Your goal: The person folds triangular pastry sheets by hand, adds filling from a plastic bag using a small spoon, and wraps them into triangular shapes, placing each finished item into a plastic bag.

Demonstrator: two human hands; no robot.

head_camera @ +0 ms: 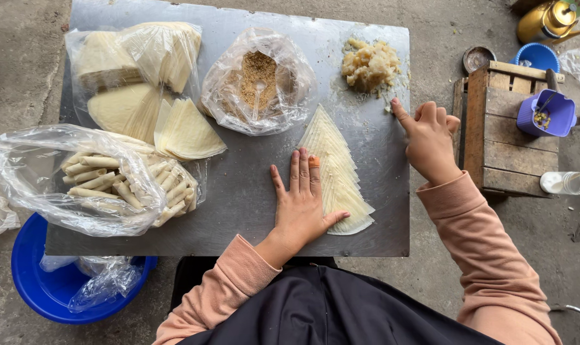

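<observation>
1. The bench (239, 211) carries a fanned stack of wrapper sheets (335, 172) at centre right.
2. The left hand (299, 201) lies flat on the bench, thumb on the stack's near left edge.
3. The right hand (427, 137) sits at the bench's right edge, just in front of the filling heap (368, 64).
4. The bag of crumbs (258, 80) lies behind the stack, left of the heap.
5. The bag of rolled pieces (111, 182) lies near left; the bagged wrappers (133, 70) lie behind it.
6. The basin (41, 281) stands on the floor, partly under the near-left corner.
7. The crate (504, 140) stands right of the bench.
</observation>
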